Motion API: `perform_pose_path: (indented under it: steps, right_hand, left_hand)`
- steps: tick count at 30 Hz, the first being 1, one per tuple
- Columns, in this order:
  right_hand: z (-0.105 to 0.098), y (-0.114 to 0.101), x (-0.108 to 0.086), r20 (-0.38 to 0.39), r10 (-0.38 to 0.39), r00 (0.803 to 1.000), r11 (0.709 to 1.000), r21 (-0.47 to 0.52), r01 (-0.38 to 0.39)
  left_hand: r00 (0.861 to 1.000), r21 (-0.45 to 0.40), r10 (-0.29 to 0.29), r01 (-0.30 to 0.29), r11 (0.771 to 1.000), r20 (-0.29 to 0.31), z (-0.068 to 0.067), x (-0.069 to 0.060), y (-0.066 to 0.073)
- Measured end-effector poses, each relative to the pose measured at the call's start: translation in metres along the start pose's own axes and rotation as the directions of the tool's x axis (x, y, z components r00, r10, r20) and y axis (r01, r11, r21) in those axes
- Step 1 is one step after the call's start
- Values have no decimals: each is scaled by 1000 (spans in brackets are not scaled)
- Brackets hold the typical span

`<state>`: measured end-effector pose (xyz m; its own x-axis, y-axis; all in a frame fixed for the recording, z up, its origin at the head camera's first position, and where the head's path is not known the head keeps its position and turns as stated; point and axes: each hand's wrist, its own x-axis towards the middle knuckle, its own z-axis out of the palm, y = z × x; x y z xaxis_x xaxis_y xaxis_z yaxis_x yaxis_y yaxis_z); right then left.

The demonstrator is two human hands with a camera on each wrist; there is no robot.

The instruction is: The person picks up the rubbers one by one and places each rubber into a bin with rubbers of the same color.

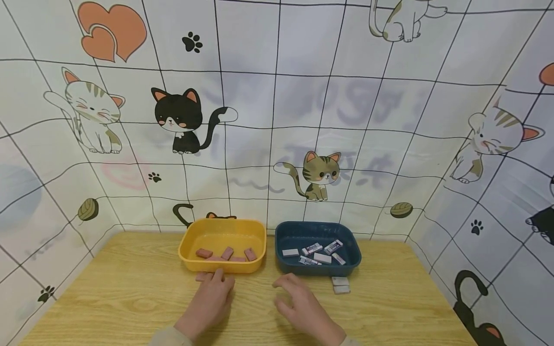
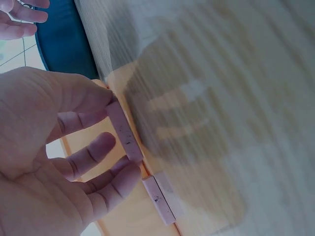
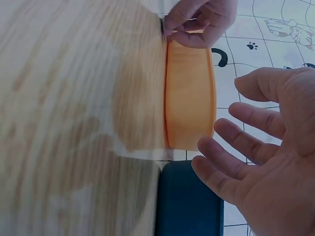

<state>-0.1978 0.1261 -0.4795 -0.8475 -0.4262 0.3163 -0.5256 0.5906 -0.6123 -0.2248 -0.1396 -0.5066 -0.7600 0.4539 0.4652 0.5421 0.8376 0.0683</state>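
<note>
In the left wrist view, my left hand [image 2: 44, 142] pinches a small pink eraser [image 2: 125, 130] by its ends, thumb on one side and a finger on the other. A second pink eraser [image 2: 158, 200] lies beside it on the table, in front of the yellow bin [image 1: 186, 262]. Inside that bin are several more pink erasers [image 1: 204, 253]. My right hand [image 1: 303, 307] hovers in front of the blue bin [image 1: 281, 266], fingers spread and nothing in them. Several white erasers [image 1: 322, 258], some with printed labels, lie in the blue bin.
Two whitish erasers [image 1: 341, 285] lie on the wooden table [image 1: 389, 298] before the blue bin's right corner. The bins stand side by side with a narrow gap, near the cat-patterned backdrop [image 1: 246, 144], which rises behind and at both sides.
</note>
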Motion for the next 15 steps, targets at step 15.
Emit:
perform_pose_path:
  steps: [15]
  right_hand:
    - [7,4,0,8,-12,1000,1000,2,12]
  left_hand:
    - [1000,-130,29,-29,991,0,-24,18,4]
